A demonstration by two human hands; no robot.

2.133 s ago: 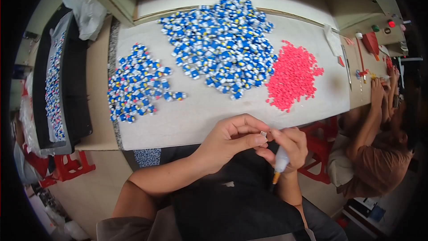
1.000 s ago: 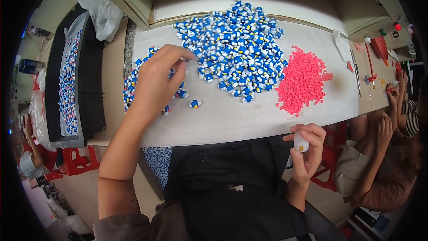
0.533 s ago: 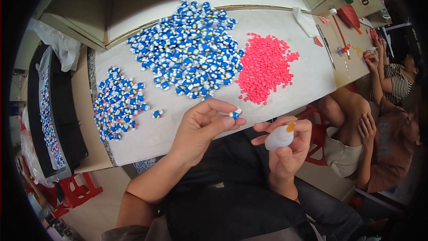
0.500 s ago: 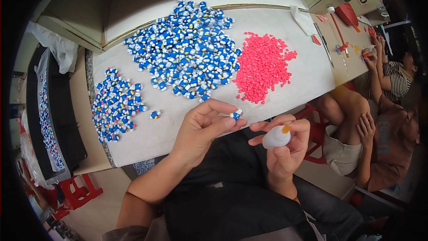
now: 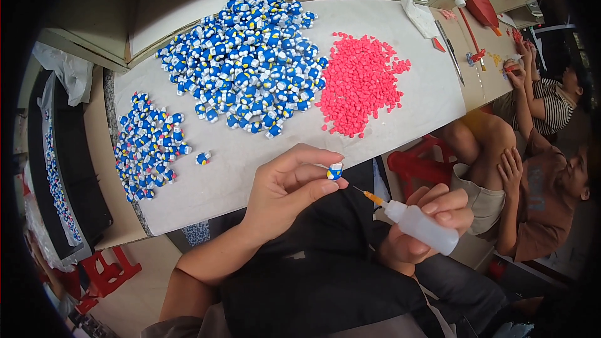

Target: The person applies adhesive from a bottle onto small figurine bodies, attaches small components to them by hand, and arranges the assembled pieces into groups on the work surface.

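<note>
My left hand pinches one small blue and white figurine between thumb and fingertips, just off the table's near edge. My right hand grips a small white squeeze bottle whose orange needle tip points toward the figurine, a short gap away. On the white table lie a big heap of blue and white figurines, a smaller pile of the same to the left, and a heap of small pink pieces to the right.
A single loose figurine lies between the small pile and my hand. Two other people sit at the right, near red stools. Tools and a cloth lie at the table's far right end. A dark tray stands left.
My left hand reached to the small pile, came back with a figurine and now holds it before me. The right hand has turned the bottle so its tip points at the figurine.
</note>
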